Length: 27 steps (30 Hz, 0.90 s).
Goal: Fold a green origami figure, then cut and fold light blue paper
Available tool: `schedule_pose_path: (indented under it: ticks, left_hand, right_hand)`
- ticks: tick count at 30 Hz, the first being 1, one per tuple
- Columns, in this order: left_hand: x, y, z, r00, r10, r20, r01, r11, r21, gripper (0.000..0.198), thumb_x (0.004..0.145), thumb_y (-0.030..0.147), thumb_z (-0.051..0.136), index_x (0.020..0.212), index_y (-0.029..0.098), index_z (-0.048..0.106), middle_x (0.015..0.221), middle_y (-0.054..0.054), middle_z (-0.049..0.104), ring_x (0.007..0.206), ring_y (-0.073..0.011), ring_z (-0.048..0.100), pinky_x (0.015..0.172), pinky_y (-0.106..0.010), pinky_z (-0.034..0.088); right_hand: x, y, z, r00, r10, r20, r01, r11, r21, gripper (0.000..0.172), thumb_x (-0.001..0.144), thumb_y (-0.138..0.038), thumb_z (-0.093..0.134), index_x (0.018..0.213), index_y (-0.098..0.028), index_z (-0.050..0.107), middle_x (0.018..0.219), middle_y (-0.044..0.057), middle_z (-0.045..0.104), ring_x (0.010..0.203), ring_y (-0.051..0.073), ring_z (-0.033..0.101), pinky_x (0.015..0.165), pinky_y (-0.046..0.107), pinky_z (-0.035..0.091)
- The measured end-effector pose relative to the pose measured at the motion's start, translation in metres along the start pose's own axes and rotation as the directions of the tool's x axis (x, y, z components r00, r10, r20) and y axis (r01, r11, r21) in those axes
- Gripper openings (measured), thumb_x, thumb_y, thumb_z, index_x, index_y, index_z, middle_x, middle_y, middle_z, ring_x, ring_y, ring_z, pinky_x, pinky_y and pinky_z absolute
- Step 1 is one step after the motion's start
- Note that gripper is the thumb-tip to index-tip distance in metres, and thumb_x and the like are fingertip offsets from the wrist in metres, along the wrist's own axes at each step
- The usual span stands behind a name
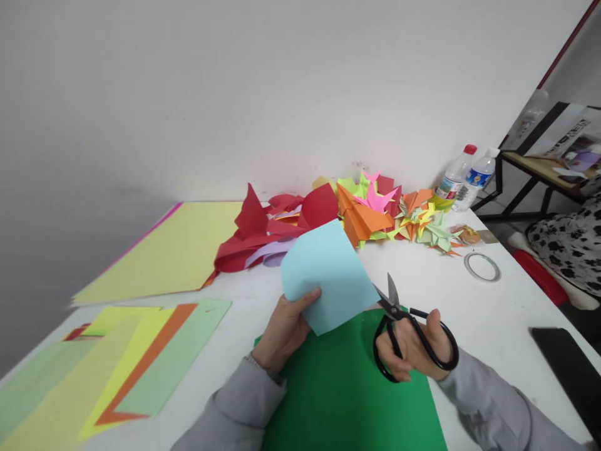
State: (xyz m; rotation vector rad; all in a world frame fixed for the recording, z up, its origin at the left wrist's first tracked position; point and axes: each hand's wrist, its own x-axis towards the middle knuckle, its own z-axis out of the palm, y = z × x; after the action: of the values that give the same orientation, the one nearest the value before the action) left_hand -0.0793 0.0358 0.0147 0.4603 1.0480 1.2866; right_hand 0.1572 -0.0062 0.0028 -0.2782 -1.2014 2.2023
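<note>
My left hand [288,326] pinches a light blue sheet of paper [328,275] by its lower left side, thumb on top. The sheet is held up, tilted, with one corner looking cut or rounded at the left. My right hand [416,344] has its fingers through the black handles of a pair of scissors [394,307]. The blades are spread apart, right by the sheet's right corner; I cannot tell whether they touch it. Beneath both hands lies a green sheet [352,388] on the white table.
Coloured sheets [154,363] and a stack of large yellow paper [169,250] lie at left. Red cut paper [253,238] and folded paper shapes [364,213] pile along the wall. Two bottles [474,178], a tape roll [482,267] and a black flat object [568,369] are at right.
</note>
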Motion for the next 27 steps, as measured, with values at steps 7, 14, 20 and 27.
schedule_pose_path:
  ticks: [7, 14, 20, 27]
  left_hand:
    - [-0.005, -0.002, 0.002, 0.998, -0.037, 0.058, 0.037, 0.999, -0.004, 0.068, 0.054, 0.023, 0.087, 0.117, 0.015, 0.062, 0.105, -0.01, 0.073, 0.104, -0.033, 0.066, 0.092, -0.043, 0.055]
    - [-0.003, 0.001, -0.009, 0.983, -0.062, 0.174, 0.059, 0.998, 0.02, 0.072, 0.053, 0.022, 0.086, 0.121, 0.018, 0.061, 0.103, -0.011, 0.074, 0.103, -0.0356, 0.066, 0.093, -0.047, 0.053]
    - [0.002, 0.012, -0.017, 0.992, -0.087, 0.093, 0.091, 0.995, -0.045, 0.061, 0.061, 0.028, 0.081, 0.118, 0.018, 0.062, 0.099, -0.009, 0.075, 0.098, -0.0328, 0.068, 0.091, -0.045, 0.054]
    - [-0.005, 0.011, -0.002, 0.997, -0.047, 0.053, 0.047, 0.999, 0.0, 0.062, 0.06, 0.018, 0.082, 0.119, 0.017, 0.06, 0.106, -0.01, 0.073, 0.098, -0.0312, 0.068, 0.085, -0.042, 0.058]
  right_hand:
    - [-0.001, 0.001, -0.001, 0.996, -0.07, 0.053, 0.066, 0.995, 0.07, 0.077, 0.074, -0.086, 0.036, 0.089, -0.015, 0.062, 0.053, -0.004, 0.049, 0.04, 0.009, 0.04, 0.04, 0.021, 0.032]
    - [0.001, -0.006, 0.005, 0.994, -0.073, 0.077, 0.07, 0.997, 0.038, 0.074, 0.078, -0.083, 0.033, 0.063, -0.015, 0.057, 0.049, -0.003, 0.043, 0.038, 0.008, 0.04, 0.036, 0.021, 0.03]
    - [-0.002, -0.007, 0.0, 0.995, -0.05, 0.082, 0.056, 0.996, -0.074, 0.075, 0.079, -0.084, 0.03, 0.062, -0.015, 0.056, 0.049, -0.003, 0.045, 0.038, 0.008, 0.038, 0.036, 0.021, 0.028]
    - [-0.001, -0.003, -0.007, 0.995, -0.021, 0.1, 0.035, 0.99, -0.136, 0.08, 0.077, -0.086, 0.023, 0.057, -0.015, 0.055, 0.045, -0.002, 0.042, 0.036, 0.009, 0.039, 0.034, 0.023, 0.028]
